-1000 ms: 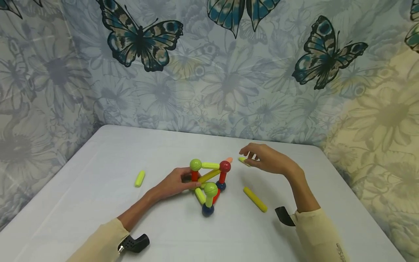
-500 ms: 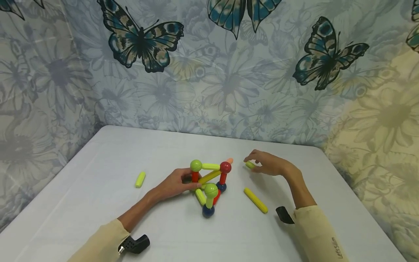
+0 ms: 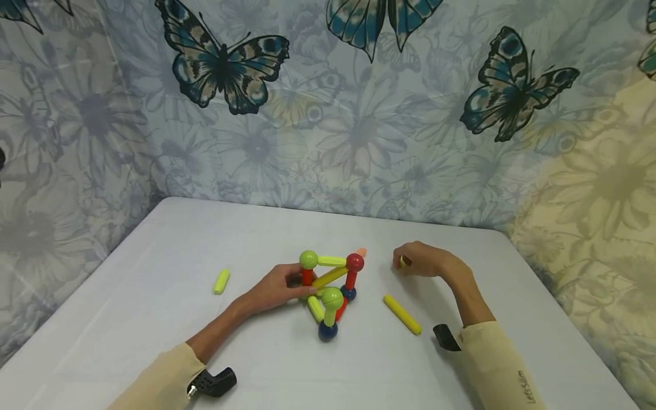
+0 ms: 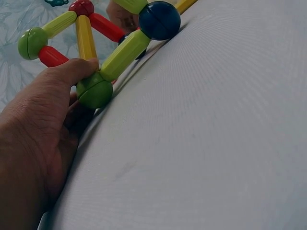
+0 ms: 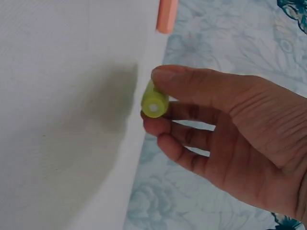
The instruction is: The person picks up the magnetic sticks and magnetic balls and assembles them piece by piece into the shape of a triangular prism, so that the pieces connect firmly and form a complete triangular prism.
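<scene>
My left hand (image 3: 277,287) grips a frame of magnetic rods and balls at its left corner. In the left wrist view, the thumb lies over a yellow rod (image 4: 85,40) just above a green ball (image 4: 94,90). A red ball (image 3: 355,262) and a second green ball (image 3: 308,259) sit at the top, joined by a lime rod (image 3: 332,261). A lime upright at the front carries another green ball (image 3: 332,298) above a dark blue ball (image 3: 328,331). To the right, my right hand (image 3: 422,259) pinches a short lime magnetic rod (image 5: 154,103) between thumb and fingers, its round end showing.
A longer yellow rod (image 3: 402,314) lies on the white table (image 3: 128,319), right of the frame. Far left lies a loose lime rod (image 3: 221,282). An orange rod (image 5: 167,17) lies behind the frame. A butterfly-patterned cloth (image 3: 359,142) hangs behind the table.
My right hand has closed its fingers on the short lime rod at the back right and drawn it slightly rightward. The left hand stays on the frame.
</scene>
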The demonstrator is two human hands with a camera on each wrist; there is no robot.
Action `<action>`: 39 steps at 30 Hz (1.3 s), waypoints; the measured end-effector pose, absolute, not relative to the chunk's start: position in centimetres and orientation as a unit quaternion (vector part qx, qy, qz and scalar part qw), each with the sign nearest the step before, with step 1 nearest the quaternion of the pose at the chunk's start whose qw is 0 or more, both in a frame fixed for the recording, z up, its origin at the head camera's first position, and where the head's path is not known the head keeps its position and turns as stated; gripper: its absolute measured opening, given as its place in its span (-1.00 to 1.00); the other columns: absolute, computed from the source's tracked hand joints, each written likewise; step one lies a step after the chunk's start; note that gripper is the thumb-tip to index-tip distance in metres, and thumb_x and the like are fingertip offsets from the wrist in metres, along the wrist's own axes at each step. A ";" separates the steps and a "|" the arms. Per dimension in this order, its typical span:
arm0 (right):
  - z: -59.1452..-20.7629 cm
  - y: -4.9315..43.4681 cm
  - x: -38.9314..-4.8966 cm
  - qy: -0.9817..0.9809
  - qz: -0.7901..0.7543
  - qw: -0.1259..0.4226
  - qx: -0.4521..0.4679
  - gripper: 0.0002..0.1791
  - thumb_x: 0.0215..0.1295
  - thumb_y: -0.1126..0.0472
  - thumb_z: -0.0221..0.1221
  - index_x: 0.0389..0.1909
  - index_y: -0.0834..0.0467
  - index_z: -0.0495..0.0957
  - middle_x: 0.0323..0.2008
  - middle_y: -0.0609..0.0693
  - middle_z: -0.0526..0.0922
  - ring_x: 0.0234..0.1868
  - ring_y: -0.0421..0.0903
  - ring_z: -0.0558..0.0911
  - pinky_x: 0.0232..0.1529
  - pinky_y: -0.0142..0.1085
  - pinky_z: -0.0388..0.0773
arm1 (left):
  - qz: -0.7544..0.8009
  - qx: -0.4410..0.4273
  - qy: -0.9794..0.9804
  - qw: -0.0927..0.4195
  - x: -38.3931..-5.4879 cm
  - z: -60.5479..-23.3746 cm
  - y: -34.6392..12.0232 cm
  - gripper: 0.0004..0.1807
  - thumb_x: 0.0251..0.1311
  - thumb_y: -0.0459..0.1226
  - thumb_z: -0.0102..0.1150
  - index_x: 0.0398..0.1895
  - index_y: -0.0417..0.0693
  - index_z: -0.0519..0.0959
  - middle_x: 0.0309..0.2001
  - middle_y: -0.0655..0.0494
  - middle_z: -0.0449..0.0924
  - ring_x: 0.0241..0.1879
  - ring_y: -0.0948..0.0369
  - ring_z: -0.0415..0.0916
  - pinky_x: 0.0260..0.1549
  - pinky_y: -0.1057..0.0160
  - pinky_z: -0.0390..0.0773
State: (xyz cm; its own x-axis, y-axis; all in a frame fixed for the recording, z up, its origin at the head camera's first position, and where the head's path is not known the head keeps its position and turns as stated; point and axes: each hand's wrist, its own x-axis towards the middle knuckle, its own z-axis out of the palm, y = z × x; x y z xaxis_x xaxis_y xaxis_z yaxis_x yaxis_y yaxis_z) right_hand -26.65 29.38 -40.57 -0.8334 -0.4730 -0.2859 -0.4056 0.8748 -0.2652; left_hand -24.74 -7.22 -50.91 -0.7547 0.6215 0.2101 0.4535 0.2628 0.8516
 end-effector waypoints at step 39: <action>-36.0 18.8 -19.6 0.877 -0.060 -0.028 -0.476 -0.68 0.13 0.35 0.52 -0.16 -0.06 0.74 -0.13 -0.16 0.64 -0.07 -0.19 0.51 -0.03 -0.32 0.55 | 0.503 0.344 0.788 0.092 -24.9 -50.6 -7.4 -0.65 0.38 -0.15 0.33 0.17 -0.02 0.63 0.10 0.05 0.73 0.17 0.14 0.63 0.22 0.27 0.55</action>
State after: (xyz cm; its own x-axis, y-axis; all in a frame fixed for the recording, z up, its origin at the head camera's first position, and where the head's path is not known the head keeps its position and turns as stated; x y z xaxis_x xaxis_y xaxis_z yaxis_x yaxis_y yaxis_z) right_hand -19.55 18.81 -36.04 -0.5458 -0.8312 0.1054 -0.8379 0.5403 -0.0780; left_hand -24.93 -7.38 -50.59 -0.7464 0.6343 0.2013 0.4497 0.2576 0.8552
